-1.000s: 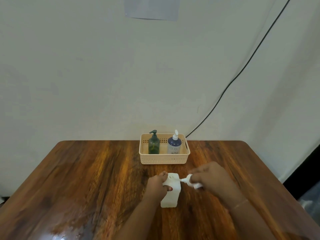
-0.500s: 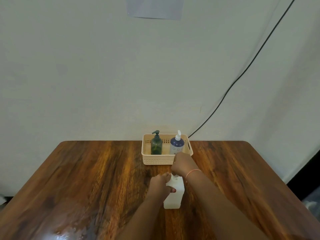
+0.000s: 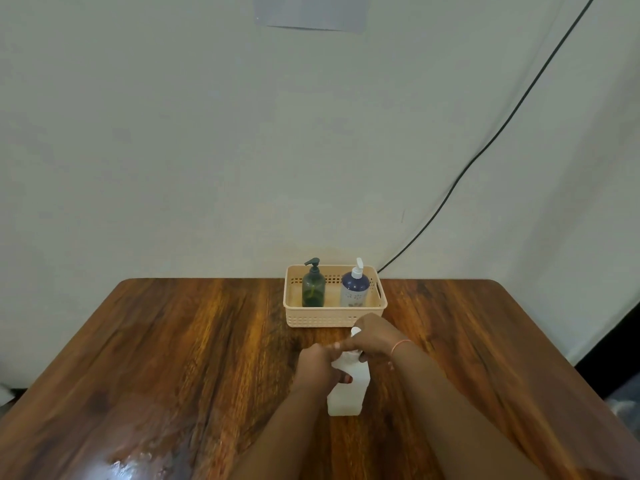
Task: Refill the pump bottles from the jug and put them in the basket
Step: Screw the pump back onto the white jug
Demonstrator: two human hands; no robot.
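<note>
White pump bottle (image 3: 346, 400) stands low centre on the bench (image 3: 173, 341); fingers of the left hand (image 3: 317, 367) clasp its shoulder, those of the right hand (image 3: 372, 336) grip its pump top (image 3: 355, 331) (basket (image 3: 332, 320) just above).

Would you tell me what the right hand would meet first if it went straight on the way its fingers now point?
Probably the left hand, which grips the white bottle: the fingers of the right hand, curled on the pump head, point left toward it. Depth is unclear.
</note>
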